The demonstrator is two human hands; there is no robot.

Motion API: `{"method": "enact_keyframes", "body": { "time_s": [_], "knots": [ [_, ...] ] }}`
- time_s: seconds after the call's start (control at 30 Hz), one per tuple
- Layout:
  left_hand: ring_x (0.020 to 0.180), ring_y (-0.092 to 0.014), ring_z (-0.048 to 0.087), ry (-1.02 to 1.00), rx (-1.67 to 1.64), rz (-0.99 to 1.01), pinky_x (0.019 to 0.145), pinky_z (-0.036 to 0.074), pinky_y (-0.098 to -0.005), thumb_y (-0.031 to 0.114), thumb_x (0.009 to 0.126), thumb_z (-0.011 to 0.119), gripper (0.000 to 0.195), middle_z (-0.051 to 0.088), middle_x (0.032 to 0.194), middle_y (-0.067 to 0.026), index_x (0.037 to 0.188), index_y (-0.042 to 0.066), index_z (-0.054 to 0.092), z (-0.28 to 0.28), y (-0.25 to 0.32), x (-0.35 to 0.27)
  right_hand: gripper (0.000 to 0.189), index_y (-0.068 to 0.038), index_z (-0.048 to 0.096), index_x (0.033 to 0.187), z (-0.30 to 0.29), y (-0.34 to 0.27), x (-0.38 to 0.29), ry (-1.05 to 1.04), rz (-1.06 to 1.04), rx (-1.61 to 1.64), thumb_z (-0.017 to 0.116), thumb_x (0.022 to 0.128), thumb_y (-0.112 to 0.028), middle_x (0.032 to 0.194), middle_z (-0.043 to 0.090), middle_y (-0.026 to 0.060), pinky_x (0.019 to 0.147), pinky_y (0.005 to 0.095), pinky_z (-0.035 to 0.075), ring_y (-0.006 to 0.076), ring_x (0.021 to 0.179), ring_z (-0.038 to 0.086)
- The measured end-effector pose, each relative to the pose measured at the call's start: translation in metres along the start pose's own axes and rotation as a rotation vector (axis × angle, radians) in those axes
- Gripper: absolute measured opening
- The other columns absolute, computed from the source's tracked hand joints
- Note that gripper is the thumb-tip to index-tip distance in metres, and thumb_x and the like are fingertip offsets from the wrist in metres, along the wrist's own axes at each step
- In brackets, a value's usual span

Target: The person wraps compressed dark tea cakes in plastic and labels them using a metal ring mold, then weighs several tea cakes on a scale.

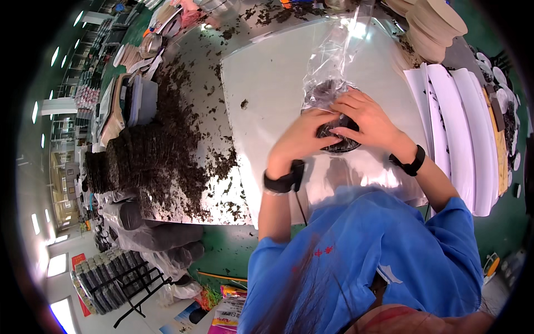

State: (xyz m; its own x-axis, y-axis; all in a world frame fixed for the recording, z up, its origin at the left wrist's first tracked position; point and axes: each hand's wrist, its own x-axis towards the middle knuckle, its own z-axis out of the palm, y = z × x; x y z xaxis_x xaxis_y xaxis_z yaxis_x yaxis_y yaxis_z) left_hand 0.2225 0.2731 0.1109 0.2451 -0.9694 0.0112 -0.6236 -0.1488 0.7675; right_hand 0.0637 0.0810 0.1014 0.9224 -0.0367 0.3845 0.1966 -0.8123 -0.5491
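Note:
A clear plastic bag point(329, 58) lies lengthwise on the pale sheet in front of me, its loose, crinkled end stretching away. Inside its near part is a dark round bundle point(348, 144), which looks like dried seaweed. My left hand point(298, 135) grips the bundle from its left side, thumb toward me and fingers on top. From the right, my right hand point(367, 115) spans it with spread fingers, the fingertips close to those of the left. Both hands cover much of the bundle. Each wrist wears a black band.
The pale sheet point(267, 92) covers the metal table. To the left stand stacked dark dried sheets point(137, 154) amid scattered dark flakes point(179, 125). White paper sheets point(454, 137) hang over the right edge. Round pale discs point(436, 29) are stacked at the far right.

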Motion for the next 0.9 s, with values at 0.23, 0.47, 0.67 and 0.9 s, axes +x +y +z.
{"method": "enact_keyframes", "body": {
  "time_s": [0.23,0.47,0.67,0.9],
  "knots": [
    [0.135,-0.040,0.045,0.564,0.355,-0.237,0.112,0.040,-0.0502,0.022,0.061,0.098,0.130,0.037,0.153,-0.0287,0.163,0.001,0.020,0.044,-0.038,0.011,0.051,0.004,0.069,0.095,0.012,0.007,-0.002,0.024,-0.081,-0.268,0.073,0.090,-0.046,0.103,0.067,0.0156,0.106,0.0455,0.046,0.0345,0.110,0.060],
    [0.140,-0.035,0.044,0.162,-0.503,-0.106,0.112,0.042,-0.0459,0.016,0.074,0.092,0.114,0.040,0.154,-0.0239,0.162,0.003,0.020,-0.020,-0.055,0.062,0.050,0.003,0.069,0.088,0.018,0.010,-0.005,0.075,-0.079,-0.269,0.074,0.090,-0.047,0.101,0.067,0.0157,0.098,0.0450,0.047,0.0364,0.110,0.059],
    [0.114,-0.017,0.061,0.160,-0.364,0.016,0.097,0.051,-0.0371,-0.005,0.080,0.072,0.018,0.070,0.094,-0.0011,0.095,0.003,0.069,0.002,-0.016,0.076,0.056,0.001,0.067,0.111,0.022,0.002,-0.007,0.282,0.049,-0.125,0.087,0.079,-0.041,0.112,0.064,0.0179,0.102,0.0459,0.046,0.0380,0.113,0.057],
    [0.116,-0.031,0.057,0.198,0.575,0.464,0.104,0.046,-0.0457,-0.011,0.069,0.060,0.033,0.065,0.116,-0.0063,0.096,0.005,0.069,0.013,-0.009,0.030,0.047,-0.004,0.063,0.107,0.012,0.000,-0.009,0.173,-0.073,0.041,0.090,0.075,-0.025,0.105,0.061,0.0097,0.090,0.0398,0.050,0.0329,0.101,0.054]
  ]
}}
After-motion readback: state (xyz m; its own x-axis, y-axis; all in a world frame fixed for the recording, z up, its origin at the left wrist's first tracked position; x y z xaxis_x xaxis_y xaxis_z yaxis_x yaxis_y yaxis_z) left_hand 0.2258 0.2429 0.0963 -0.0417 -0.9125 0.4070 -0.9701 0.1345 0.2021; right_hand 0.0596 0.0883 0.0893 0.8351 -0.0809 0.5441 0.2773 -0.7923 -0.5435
